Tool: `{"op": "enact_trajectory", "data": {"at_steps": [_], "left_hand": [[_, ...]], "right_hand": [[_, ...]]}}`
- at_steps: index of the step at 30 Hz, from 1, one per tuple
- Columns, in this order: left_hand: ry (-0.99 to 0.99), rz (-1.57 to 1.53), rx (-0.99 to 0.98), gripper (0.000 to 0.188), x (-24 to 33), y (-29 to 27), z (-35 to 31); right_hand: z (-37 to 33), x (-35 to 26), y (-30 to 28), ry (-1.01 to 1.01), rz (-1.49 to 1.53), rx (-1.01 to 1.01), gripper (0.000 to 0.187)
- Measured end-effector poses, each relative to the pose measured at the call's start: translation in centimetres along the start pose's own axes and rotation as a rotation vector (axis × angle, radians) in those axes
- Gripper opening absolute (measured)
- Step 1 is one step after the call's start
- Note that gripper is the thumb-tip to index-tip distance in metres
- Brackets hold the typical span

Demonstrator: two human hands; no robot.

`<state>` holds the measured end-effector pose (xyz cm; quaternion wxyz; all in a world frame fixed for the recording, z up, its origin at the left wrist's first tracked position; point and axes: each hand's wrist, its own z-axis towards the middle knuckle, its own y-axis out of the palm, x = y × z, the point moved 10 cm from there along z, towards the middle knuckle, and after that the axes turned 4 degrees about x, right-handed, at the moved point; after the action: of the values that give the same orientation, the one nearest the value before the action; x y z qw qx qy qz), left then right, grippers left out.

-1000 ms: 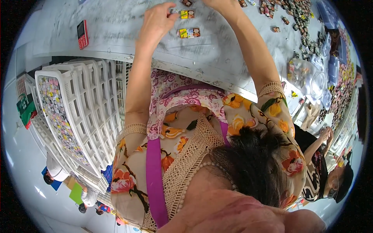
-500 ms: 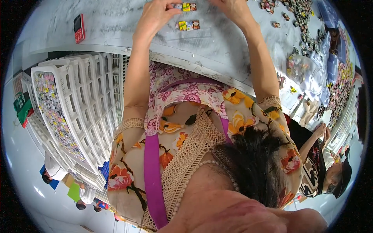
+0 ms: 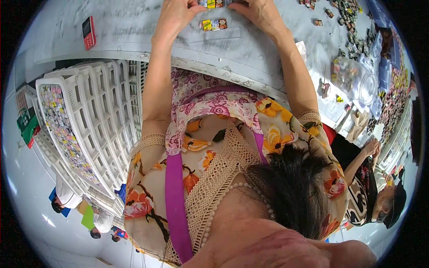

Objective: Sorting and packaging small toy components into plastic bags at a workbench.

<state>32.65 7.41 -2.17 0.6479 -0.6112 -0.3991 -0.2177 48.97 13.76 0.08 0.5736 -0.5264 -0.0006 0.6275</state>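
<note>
At the top edge of the head view, a short row of tiny colourful boxes (image 3: 214,3) lies on the table between my hands. My left hand (image 3: 178,12) is closed against the row's left end, its thumb and index finger close together. My right hand (image 3: 261,14) reaches the other end, with its thumb pressed to the boxes and its fingers partly cut off by the picture's edge. A second row of tiny boxes (image 3: 214,24), yellow, white and brown, lies just nearer to me, untouched.
A red keypad phone (image 3: 89,33) lies on the table (image 3: 129,31) at left. Many tiny boxes (image 3: 353,33) are scattered at right, by a clear plastic jar (image 3: 365,88). White stacked crates (image 3: 96,120) stand at lower left. Another person (image 3: 357,192) sits at right.
My right hand has come left and down to the row's right end, and my left hand has shifted slightly right. The other row appears a little higher and further left.
</note>
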Motion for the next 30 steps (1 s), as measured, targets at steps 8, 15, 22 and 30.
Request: {"op": "enact_trajectory", "data": {"at_steps": [8, 15, 22, 30], "left_hand": [[0.012, 0.037, -0.012, 0.028, -0.8, 0.7, 0.4], [0.095, 0.109, 0.029, 0.034, -2.0, 0.3, 0.6], [0.041, 0.117, 0.045, 0.039, -1.0, -0.1, -0.1], [-0.004, -0.017, 0.056, 0.042, -2.9, 0.0, 0.2]], "right_hand": [[-0.1, -0.9, -0.6, -0.01, 0.049, 0.015, 0.025], [-0.7, 1.6, -0.7, 0.002, 0.043, 0.001, 0.027], [-10.2, 7.4, -18.1, 0.734, -0.378, 0.446, 0.036], [-13.4, 10.3, -22.0, 0.713, -0.628, 0.651, 0.035]]}}
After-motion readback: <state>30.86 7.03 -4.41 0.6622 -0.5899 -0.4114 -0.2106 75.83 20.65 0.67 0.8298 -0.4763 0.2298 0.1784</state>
